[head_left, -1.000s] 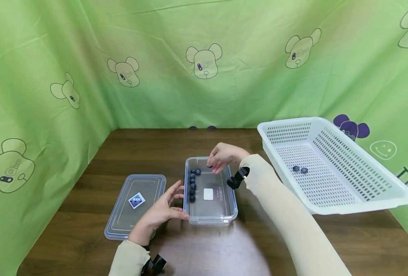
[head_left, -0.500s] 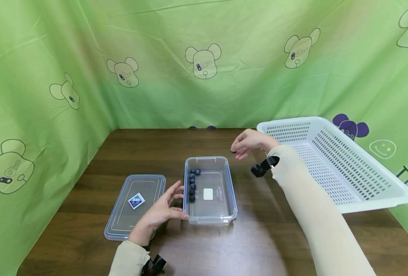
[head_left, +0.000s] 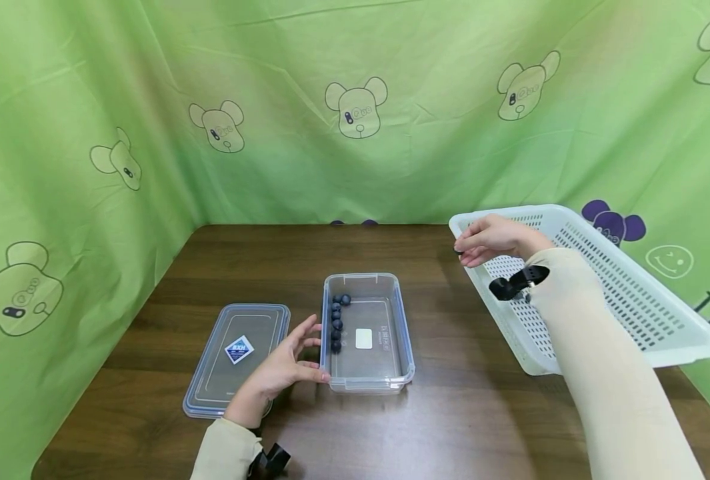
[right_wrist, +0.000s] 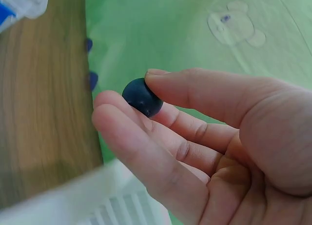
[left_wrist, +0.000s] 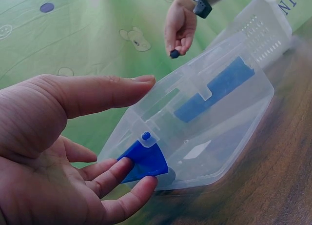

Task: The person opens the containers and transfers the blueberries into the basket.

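Right hand (head_left: 495,237) moved over basket (head_left: 631,287); wooden table (head_left: 271,267) (green curtain (head_left: 283,177) behind).

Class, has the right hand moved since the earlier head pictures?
Yes: the right hand moved rightward, away from the clear container toward the white basket.

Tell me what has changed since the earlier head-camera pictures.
The right hand has moved right, from over the clear plastic container to the left end of the white slotted basket as the head camera sees it, pinching a blueberry throughout. Nothing was visibly let go. The left hand stays at the container's left side; the blueberries inside and the lid stayed put.
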A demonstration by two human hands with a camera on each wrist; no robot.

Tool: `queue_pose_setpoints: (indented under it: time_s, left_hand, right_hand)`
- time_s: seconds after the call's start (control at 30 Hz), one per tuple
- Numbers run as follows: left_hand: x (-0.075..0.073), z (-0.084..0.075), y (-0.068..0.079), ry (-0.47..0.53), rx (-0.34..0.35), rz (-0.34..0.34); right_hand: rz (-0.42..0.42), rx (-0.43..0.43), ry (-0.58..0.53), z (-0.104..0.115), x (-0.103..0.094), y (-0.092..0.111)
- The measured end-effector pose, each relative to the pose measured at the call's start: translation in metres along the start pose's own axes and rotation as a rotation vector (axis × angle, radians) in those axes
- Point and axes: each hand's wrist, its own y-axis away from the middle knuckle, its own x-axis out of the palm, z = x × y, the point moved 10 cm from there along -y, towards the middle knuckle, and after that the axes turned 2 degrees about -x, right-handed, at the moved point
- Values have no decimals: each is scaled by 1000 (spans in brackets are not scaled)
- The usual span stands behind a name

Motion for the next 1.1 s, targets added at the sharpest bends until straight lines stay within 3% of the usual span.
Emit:
queue_pose_setpoints:
  time_s: [0.33,0.67,0.83,1.03,1.1]
  left_hand:
    - [1,0,0,1,-3,7]
    - [0,0,-1,4,-8,1]
    - [0,0,0,3,-12,-1]
    - [0,0,0,0,-11,6]
    - [0,0,0,1,-10,7]
  right_hand:
    - [-75,22,-68,-30,-47,27]
    - [-98,69,-236,-78,-84,50]
    - [-17,78,-329,-97,-90,57]
    - [174,117,-432,-119,-83,64]
    - [204,152,-462,-128,-82,66]
